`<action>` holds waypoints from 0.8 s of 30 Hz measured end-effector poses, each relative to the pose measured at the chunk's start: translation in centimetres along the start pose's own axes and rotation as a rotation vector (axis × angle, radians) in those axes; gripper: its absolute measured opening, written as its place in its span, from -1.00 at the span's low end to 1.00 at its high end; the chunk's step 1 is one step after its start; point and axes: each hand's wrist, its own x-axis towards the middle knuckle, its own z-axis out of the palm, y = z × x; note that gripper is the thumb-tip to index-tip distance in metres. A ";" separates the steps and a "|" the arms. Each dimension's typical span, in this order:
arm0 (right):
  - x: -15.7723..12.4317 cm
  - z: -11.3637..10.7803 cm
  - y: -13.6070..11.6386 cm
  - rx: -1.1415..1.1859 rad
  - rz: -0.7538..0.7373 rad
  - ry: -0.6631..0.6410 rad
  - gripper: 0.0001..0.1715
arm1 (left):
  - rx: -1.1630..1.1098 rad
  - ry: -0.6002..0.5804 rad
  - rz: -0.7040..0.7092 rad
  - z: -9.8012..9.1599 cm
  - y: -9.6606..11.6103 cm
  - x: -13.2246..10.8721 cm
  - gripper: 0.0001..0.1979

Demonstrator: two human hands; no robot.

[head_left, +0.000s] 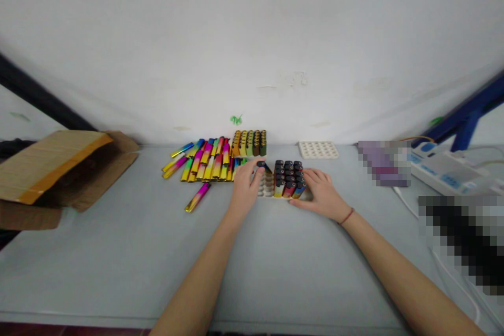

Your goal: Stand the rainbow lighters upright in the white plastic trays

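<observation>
My left hand (pixel 246 184) is closed on a lighter (pixel 263 166) with a black top, held over the left, unfilled part of a white holed tray (pixel 266 189). Several colourful lighters (pixel 289 178) stand upright in that tray's right part. My right hand (pixel 321 191) rests on the table against the tray's right side, fingers curled round its edge. A heap of shiny multicoloured lighters (pixel 207 160) lies just left of my left hand. One loose lighter (pixel 198 197) lies apart in front of the heap.
A block of upright gold lighters (pixel 250 143) stands behind the heap. A second white holed tray (pixel 318 149) lies at the back. An open cardboard box (pixel 51 173) sits at the left. White devices with cables (pixel 444 168) occupy the right side, near blurred patches.
</observation>
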 end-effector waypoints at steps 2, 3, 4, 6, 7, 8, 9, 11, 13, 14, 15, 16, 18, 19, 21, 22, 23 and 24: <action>0.0 0.0 0.0 -0.001 -0.003 0.000 -0.13 | 0.048 -0.035 0.006 0.0 0.2 0.1 -0.70; 0.0 0.0 0.0 0.000 -0.004 0.000 -0.13 | 0.071 -0.050 0.006 0.0 0.2 0.1 -0.71; 0.0 0.0 0.0 0.002 -0.004 0.001 -0.13 | 0.093 -0.062 0.006 0.1 0.3 0.1 -0.71; 0.0 0.0 0.0 0.007 -0.003 0.002 -0.14 | 0.124 -0.072 0.004 0.2 0.5 0.1 -0.71; 0.0 -0.1 0.0 0.009 -0.003 0.003 -0.15 | 0.132 -0.065 -0.002 0.2 0.6 0.1 -0.70; 0.0 -0.1 -0.1 0.010 -0.004 0.003 -0.15 | 0.136 -0.052 -0.010 0.2 0.7 0.1 -0.69; 0.1 -0.1 -0.1 0.011 -0.004 0.003 -0.15 | 0.139 -0.037 -0.019 0.2 0.8 0.0 -0.67; 0.1 -0.1 -0.1 0.015 -0.001 0.000 -0.15 | 0.151 -0.014 -0.033 0.2 1.0 0.0 -0.67; 0.1 -0.1 -0.1 0.018 0.004 -0.004 -0.14 | 0.176 -0.014 -0.030 0.1 1.2 -0.1 -0.71; 0.1 -0.1 0.0 0.018 0.005 -0.005 -0.14 | 0.194 -0.018 -0.024 0.1 1.3 -0.1 -0.72; 0.0 -0.1 0.0 0.016 0.005 -0.004 -0.14 | 0.213 -0.023 -0.015 0.0 1.5 -0.1 -0.73; 0.0 0.0 0.0 0.014 0.003 -0.003 -0.14 | 0.233 -0.029 -0.004 0.0 1.6 -0.1 -0.72; 0.0 0.0 0.1 0.005 -0.001 0.002 -0.14 | 0.263 -0.044 0.017 0.0 1.7 -0.2 -0.69; 0.0 0.1 0.1 0.002 -0.002 0.004 -0.14 | 0.271 -0.052 0.025 0.0 1.8 -0.2 -0.67; 0.0 0.1 0.1 -0.002 -0.002 0.006 -0.13 | 0.284 -0.063 0.033 0.0 1.9 -0.3 -0.65; 0.0 0.1 0.1 -0.001 -0.002 0.008 -0.13 | 0.293 -0.067 0.034 -0.1 1.9 -0.4 -0.63; -0.1 0.1 0.1 0.000 -0.002 0.009 -0.13 | 0.305 -0.069 0.036 -0.1 2.0 -0.4 -0.62; -0.1 0.1 0.1 0.003 -0.003 0.009 -0.13 | 0.319 -0.071 0.040 -0.2 2.0 -0.5 -0.61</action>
